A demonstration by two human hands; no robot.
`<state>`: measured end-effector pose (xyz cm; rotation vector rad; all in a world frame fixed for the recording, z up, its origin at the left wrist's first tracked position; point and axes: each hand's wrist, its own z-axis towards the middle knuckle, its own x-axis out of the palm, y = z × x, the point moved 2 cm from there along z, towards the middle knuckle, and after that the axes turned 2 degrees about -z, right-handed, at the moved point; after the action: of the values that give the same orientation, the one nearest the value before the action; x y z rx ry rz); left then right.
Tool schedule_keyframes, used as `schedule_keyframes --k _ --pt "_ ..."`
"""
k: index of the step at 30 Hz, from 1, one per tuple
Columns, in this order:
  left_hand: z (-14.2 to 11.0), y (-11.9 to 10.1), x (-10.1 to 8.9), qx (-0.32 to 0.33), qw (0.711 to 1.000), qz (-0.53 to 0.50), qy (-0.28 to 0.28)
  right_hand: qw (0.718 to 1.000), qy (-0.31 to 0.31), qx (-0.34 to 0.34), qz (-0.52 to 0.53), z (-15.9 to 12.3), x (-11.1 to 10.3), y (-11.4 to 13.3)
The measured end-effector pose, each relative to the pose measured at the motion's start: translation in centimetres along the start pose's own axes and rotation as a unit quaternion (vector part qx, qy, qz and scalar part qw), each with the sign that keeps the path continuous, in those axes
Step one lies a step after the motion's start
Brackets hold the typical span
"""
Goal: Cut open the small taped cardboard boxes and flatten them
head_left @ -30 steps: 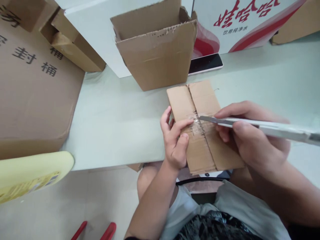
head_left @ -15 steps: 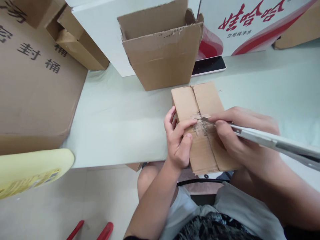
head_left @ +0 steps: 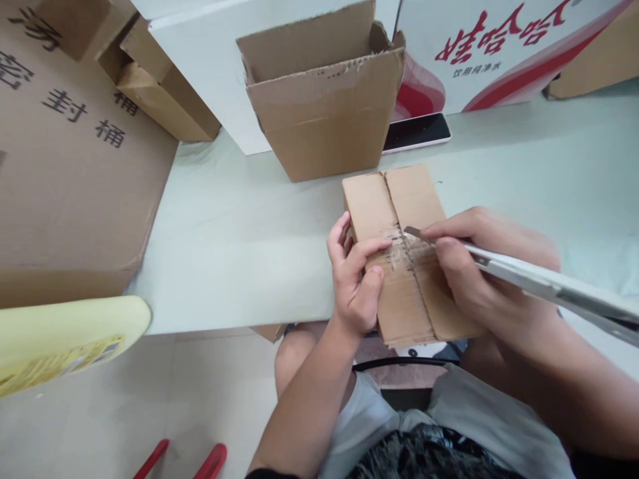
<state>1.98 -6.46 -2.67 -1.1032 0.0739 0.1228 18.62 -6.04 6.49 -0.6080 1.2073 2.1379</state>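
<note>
A small closed cardboard box [head_left: 394, 199] lies on the pale table [head_left: 239, 233] at its near edge, its two top flaps meeting in a centre seam with torn tape. My left hand [head_left: 355, 279] grips the box's left side, thumb and forefinger pressed on the top flap. My right hand [head_left: 479, 266] is closed around a long silver utility knife [head_left: 539, 283]. The knife's blade tip rests on the seam about midway along the box.
An open empty cardboard box [head_left: 324, 106] stands just behind. A dark phone [head_left: 417, 131] lies beside it, under a white carton with red lettering [head_left: 494, 46]. A large brown carton [head_left: 70, 153] fills the left. A yellow object [head_left: 64, 342] and red handles [head_left: 184, 459] are below left.
The blade tip has shifted slightly along the seam and my right hand has dropped lower over the box. My left hand keeps the same grip.
</note>
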Motion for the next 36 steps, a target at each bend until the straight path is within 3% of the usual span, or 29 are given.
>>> schedule_keyframes --k 36 --pt "0.24 0.07 0.06 0.005 1.000 -0.009 -0.002 0.997 0.069 -0.008 -0.021 0.63 0.13 0.20"
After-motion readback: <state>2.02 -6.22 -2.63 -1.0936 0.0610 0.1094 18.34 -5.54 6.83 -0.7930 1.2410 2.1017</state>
